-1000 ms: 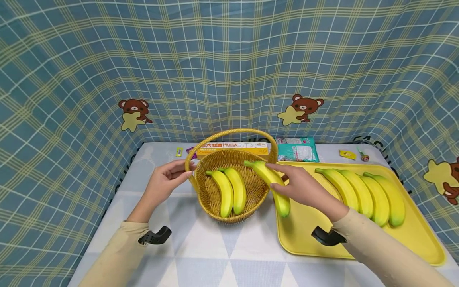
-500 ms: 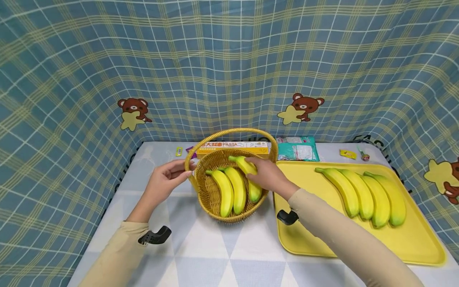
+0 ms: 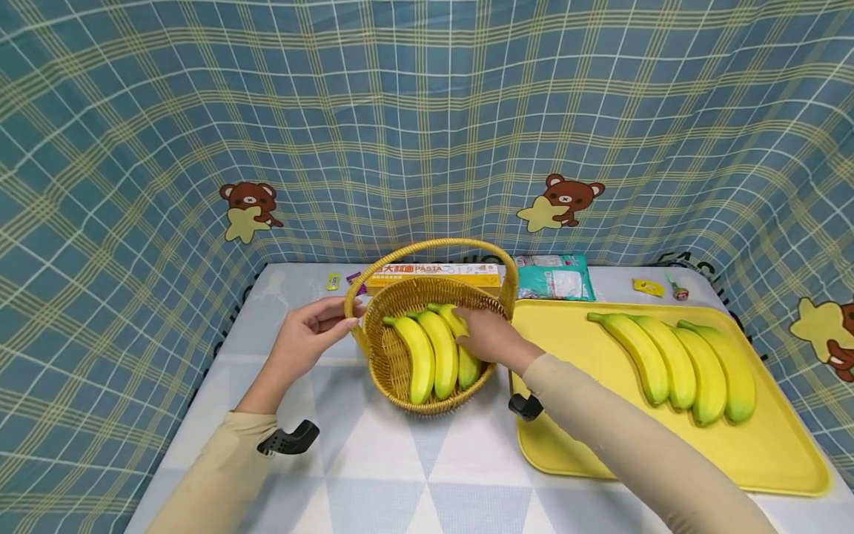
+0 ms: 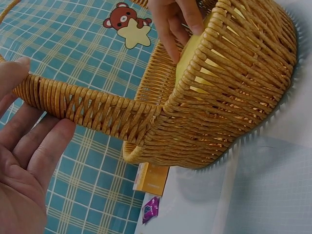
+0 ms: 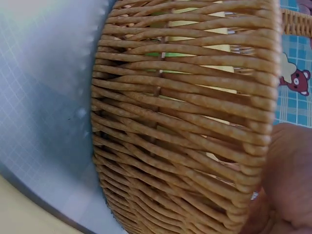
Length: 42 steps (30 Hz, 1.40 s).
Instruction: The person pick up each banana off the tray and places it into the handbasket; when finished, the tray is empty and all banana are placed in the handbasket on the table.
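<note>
A wicker basket (image 3: 394, 393) with a tall arched handle stands on the table. My left hand (image 3: 312, 331) holds the handle's left side between thumb and fingers; the left wrist view shows the fingers (image 4: 51, 146) against the woven handle (image 4: 92, 112). Inside the basket two bananas (image 3: 415, 360) lie side by side, stems away from me. Against their right side lies a third banana (image 3: 469, 368), partly hidden under my right hand (image 3: 490, 337), which reaches over the rim and grips it. The basket wall (image 5: 180, 107) hides most of the right hand's fingers in the right wrist view.
Several bananas (image 3: 674, 363) lie in a row on a yellow tray (image 3: 574, 452) to the right. Behind the basket are a pasta box (image 3: 434, 276) and a teal packet (image 3: 554, 278). Small wrapped sweets (image 3: 647, 287) lie near the back edge, before a checked cloth (image 3: 427, 133).
My right hand has carried the third banana left from above the tray's edge and lowered it into the basket beside the other two. The left hand has stayed on the handle.
</note>
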Available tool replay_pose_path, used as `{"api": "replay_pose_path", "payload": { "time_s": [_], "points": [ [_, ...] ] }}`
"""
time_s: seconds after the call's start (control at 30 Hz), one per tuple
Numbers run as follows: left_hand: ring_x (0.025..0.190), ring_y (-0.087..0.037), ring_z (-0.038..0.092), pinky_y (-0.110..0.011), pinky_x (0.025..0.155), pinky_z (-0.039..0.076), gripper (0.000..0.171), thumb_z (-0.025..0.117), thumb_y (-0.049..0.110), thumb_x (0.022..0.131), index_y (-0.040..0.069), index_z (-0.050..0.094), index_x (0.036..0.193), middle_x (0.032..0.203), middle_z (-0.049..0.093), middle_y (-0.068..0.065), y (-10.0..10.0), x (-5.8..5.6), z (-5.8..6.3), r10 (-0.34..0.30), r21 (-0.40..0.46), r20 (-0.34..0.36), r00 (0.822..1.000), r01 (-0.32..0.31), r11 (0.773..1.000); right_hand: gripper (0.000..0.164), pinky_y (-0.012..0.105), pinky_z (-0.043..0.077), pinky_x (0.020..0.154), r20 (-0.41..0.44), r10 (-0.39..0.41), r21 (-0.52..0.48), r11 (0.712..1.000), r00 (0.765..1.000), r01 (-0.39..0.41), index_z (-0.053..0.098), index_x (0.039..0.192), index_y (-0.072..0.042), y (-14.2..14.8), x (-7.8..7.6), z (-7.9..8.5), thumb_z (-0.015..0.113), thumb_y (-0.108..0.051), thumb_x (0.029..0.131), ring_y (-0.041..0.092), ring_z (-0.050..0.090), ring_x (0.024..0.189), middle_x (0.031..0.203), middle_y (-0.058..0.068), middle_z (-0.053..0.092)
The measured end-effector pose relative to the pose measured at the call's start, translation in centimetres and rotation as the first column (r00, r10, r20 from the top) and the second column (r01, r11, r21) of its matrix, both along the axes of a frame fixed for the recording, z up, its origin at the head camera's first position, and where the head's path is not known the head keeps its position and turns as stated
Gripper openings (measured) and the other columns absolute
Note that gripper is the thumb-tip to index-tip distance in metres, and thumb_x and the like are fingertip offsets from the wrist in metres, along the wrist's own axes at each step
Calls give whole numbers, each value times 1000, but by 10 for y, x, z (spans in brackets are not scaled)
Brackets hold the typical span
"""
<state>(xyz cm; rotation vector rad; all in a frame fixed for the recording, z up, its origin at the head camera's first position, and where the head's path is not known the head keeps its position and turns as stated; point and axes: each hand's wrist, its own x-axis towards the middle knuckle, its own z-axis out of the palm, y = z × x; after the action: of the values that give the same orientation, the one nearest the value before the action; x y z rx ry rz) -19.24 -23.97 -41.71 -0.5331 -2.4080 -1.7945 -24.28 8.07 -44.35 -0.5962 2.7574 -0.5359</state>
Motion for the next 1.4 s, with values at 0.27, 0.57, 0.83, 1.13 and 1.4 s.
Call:
{"api": "replay_pose_path", "payload": {
  "time_s": [0.27,0.57,0.83,1.13,1.4],
  "points": [
    [108,-25,71,-27,89,59,30,71,11,98,5,70,126,120,71,-16,3,0,0,-4,-2,4,1000,4,1000,51,50,52,101,-81,-24,-106,994,996,15,53,148,-11,16,12,4,66,-22,100,34,59,126,141,15,60],
    [107,-23,71,-26,89,59,29,71,11,97,4,70,126,119,72,-16,5,0,2,-3,-4,-2,1000,3,1000,40,55,53,99,-217,-73,-268,963,974,12,62,141,-19,67,49,19,66,-24,101,36,60,125,141,10,60],
    [105,-15,72,-26,89,59,30,71,12,98,2,69,126,119,72,-16,4,1,2,0,-7,9,1000,0,1000,43,53,58,85,-222,-164,-166,978,961,128,59,143,-13,145,60,18,66,-22,101,40,65,111,139,17,59],
    [106,-26,72,-25,88,59,29,71,12,97,2,69,125,119,72,-16,1,2,-1,15,-22,-4,1000,-15,1000,50,73,42,94,-193,-270,-78,963,943,260,51,146,-1,236,50,-2,64,-18,100,58,44,124,140,37,45],
    [106,-24,72,-25,88,59,31,71,11,97,0,68,126,119,71,-18,3,3,1,17,-25,-1,1000,-17,1000,63,67,47,89,-53,-309,-1,951,950,310,41,150,4,261,46,-18,66,-23,99,57,52,115,136,41,49]
  ]
}}
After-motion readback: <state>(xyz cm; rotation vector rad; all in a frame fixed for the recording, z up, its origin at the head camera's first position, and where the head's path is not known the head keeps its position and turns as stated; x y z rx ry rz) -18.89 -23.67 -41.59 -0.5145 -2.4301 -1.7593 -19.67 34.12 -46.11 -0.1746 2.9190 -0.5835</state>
